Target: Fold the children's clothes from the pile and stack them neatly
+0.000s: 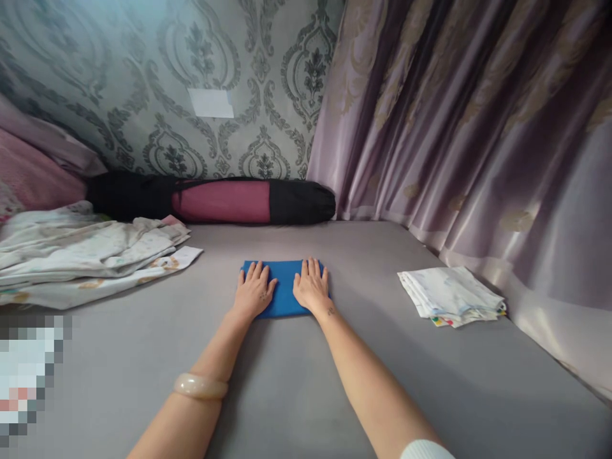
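A folded blue cloth point(284, 287) lies flat on the grey bed surface point(296, 382) in the middle of the view. My left hand point(254, 292) rests palm down on the cloth's left part, fingers spread. My right hand point(312, 287) presses flat on its right part, fingers together and pointing away from me. Neither hand grips anything. A pale bangle point(201, 386) sits on my left forearm.
A heap of loose pale printed fabric point(81, 252) lies at the left. A small folded stack of white printed cloth point(452, 296) sits at the right near the purple curtain point(478, 140). A black and maroon rolled bag point(215, 201) lies against the patterned wall.
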{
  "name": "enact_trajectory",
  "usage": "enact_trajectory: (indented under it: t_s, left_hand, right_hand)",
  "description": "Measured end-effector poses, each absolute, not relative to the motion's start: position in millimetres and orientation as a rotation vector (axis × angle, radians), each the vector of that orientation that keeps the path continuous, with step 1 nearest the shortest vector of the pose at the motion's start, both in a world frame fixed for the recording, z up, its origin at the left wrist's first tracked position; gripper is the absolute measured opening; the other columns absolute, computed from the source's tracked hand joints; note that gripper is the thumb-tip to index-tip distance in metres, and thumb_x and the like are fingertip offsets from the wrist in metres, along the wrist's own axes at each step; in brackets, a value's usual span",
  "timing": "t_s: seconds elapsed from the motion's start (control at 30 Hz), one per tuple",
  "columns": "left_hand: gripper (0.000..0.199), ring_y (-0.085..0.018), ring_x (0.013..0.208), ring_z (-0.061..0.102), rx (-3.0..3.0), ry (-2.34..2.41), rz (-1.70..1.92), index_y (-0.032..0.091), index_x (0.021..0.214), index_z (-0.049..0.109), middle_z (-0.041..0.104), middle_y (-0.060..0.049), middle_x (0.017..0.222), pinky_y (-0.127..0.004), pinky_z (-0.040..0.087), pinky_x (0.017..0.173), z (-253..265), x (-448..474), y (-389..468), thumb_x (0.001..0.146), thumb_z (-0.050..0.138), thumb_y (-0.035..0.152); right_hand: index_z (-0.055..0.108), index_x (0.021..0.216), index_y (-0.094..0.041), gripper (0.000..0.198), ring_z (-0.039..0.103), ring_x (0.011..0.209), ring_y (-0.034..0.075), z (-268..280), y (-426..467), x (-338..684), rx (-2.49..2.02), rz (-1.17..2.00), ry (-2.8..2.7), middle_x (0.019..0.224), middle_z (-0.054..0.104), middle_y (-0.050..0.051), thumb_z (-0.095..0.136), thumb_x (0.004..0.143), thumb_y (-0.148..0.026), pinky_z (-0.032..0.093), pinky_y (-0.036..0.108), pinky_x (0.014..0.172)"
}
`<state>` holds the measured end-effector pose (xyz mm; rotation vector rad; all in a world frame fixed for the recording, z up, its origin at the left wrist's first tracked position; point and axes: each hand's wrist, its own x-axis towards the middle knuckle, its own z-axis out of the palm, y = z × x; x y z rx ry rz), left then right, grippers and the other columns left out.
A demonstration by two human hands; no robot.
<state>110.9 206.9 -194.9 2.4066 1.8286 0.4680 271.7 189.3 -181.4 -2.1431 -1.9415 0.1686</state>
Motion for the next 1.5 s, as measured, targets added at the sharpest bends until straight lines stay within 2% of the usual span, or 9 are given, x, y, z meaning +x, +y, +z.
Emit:
enact_trajectory:
  t_s: [0.27, 0.53, 0.67, 0.97, 1.13, 1.3, 1.5]
  left_hand:
    - [0.047, -0.031, 0.139, 0.03, 2.4, 1.822, 0.521, 0.017, 0.133, 0.048, 0.04, -0.017, 0.147, -0.052, 0.021, 0.112, -193, 107, 208, 0.093, 0.037, 0.04]
    - [0.051, -0.033, 0.139, 0.029, 2.345, 1.917, 0.536, 0.009, 0.135, 0.045, 0.038, -0.02, 0.148, -0.054, 0.021, 0.111, -188, 97, 210, 0.095, 0.033, 0.038]
    - [0.053, -0.032, 0.14, 0.028, 2.352, 1.935, 0.548, 0.01, 0.137, 0.044, 0.038, -0.019, 0.148, -0.054, 0.021, 0.112, -193, 95, 211, 0.095, 0.031, 0.039]
    - [0.061, -0.03, 0.142, 0.025, 2.322, 1.984, 0.305, 0.01, 0.146, 0.032, 0.031, -0.015, 0.152, -0.053, 0.022, 0.112, -197, 98, 214, 0.096, 0.022, 0.044]
    - [0.056, -0.03, 0.137, 0.033, 2.419, 1.964, 0.277, 0.012, 0.141, 0.038, 0.039, -0.017, 0.148, -0.054, 0.025, 0.11, -187, 96, 212, 0.096, 0.024, 0.043]
    - [0.044, -0.031, 0.118, 0.053, 2.468, 1.913, 0.198, 0.016, 0.125, 0.05, 0.057, -0.017, 0.13, -0.055, 0.029, 0.104, -168, 89, 228, 0.095, 0.028, 0.04]
    - [0.041, -0.032, 0.124, 0.047, 2.382, 1.819, -0.008, 0.017, 0.124, 0.054, 0.055, -0.017, 0.131, -0.055, 0.03, 0.103, -153, 82, 263, 0.092, 0.034, 0.032]
  right_hand:
    - [0.028, 0.148, -0.005, 0.059, 0.012, 0.144, 0.026, -176, 189, 273, -2.161, 0.219, -1.902, 0.155, 0.022, 0.014, 0.026, 0.095, -0.033, 0.009, 0.047, 0.114]
    - [0.027, 0.147, -0.004, 0.06, 0.013, 0.144, 0.028, -172, 188, 280, -2.218, 0.199, -1.77, 0.156, 0.02, 0.016, 0.023, 0.097, -0.036, 0.009, 0.047, 0.113]
    - [0.028, 0.147, -0.004, 0.06, 0.014, 0.143, 0.029, -176, 188, 280, -2.206, 0.175, -1.761, 0.155, 0.021, 0.017, 0.023, 0.097, -0.038, 0.01, 0.048, 0.113]
    - [0.031, 0.146, -0.004, 0.06, 0.017, 0.142, 0.03, -183, 189, 277, -2.222, 0.162, -1.756, 0.154, 0.025, 0.018, 0.025, 0.097, -0.039, 0.01, 0.047, 0.112]
    - [0.039, 0.141, -0.005, 0.057, 0.026, 0.138, 0.032, -179, 192, 282, -2.221, 0.145, -1.776, 0.149, 0.035, 0.019, 0.029, 0.097, -0.04, 0.018, 0.047, 0.109]
    - [0.06, 0.118, -0.009, 0.042, 0.048, 0.118, 0.03, -165, 206, 298, -2.198, 0.12, -1.844, 0.124, 0.058, 0.02, 0.034, 0.096, -0.034, 0.031, 0.042, 0.099]
    - [0.056, 0.123, -0.015, 0.035, 0.046, 0.121, 0.025, -152, 223, 317, -2.05, 0.176, -2.148, 0.126, 0.057, 0.014, 0.039, 0.094, -0.026, 0.033, 0.037, 0.099]
